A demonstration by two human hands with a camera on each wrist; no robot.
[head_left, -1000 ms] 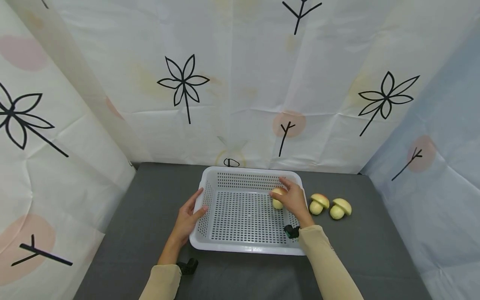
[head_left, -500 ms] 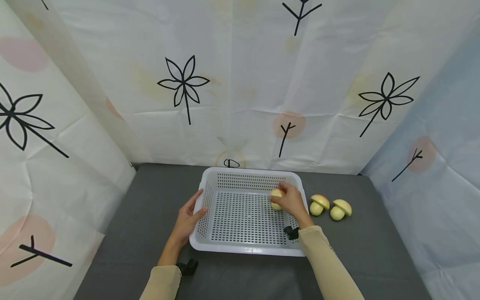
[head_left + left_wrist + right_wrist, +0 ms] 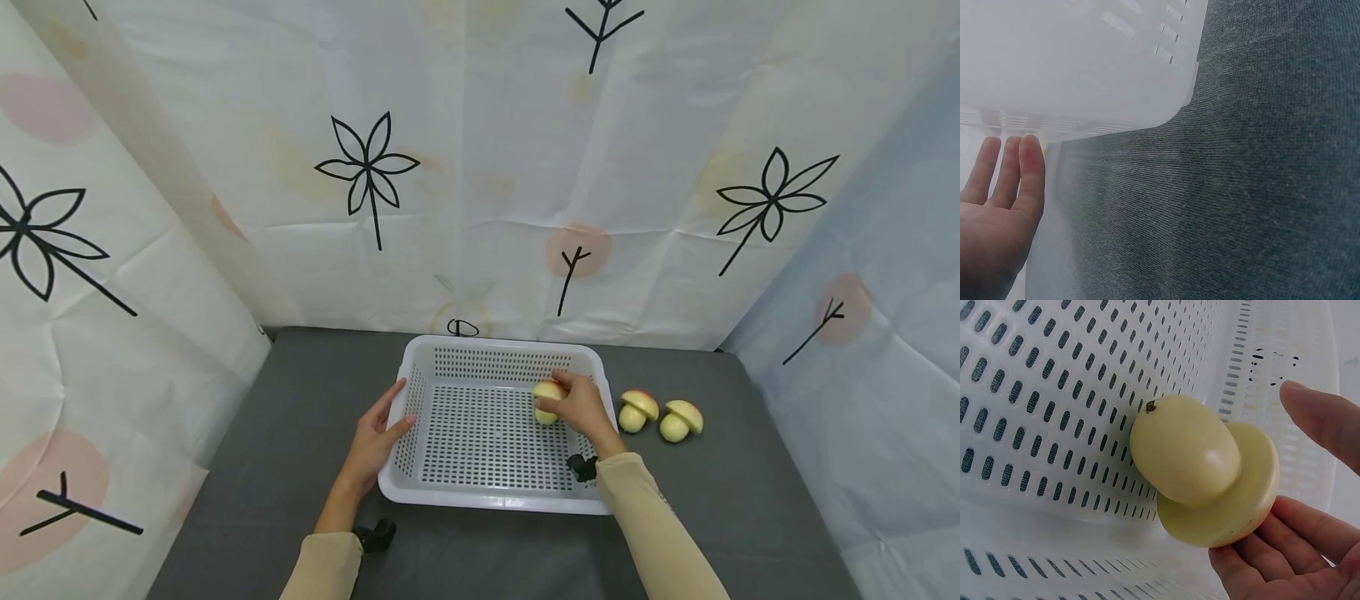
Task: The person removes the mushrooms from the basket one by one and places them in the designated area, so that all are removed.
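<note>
Your left hand (image 3: 375, 437) rests flat against the outer left wall of the white perforated basket (image 3: 491, 492), fingers straight and relaxed, gripping nothing; the left wrist view shows the fingertips (image 3: 1030, 153) touching the basket's underside rim (image 3: 1085, 125). This contact appears to brace the basket so that it does not slide on the grey cloth table (image 3: 262, 467) while the other hand works inside it. The forearm lies low over the table, sleeve at the near edge. Moving right, your right hand (image 3: 581, 408) reaches over the basket's right wall and holds a toy mushroom (image 3: 546, 400) just above or on the basket floor, toward the far right part; whether it touches the floor cannot be told. The right wrist view shows the fingers (image 3: 1285, 544) curled under the cap (image 3: 1235, 494), thumb opposite, with the rounded stem (image 3: 1182, 453) pointing away from the palm. The wrist is bent down into the basket. Further right, two more toy mushrooms (image 3: 637, 408) (image 3: 678, 417) lie on the table just beside the basket, close together, untouched.
</note>
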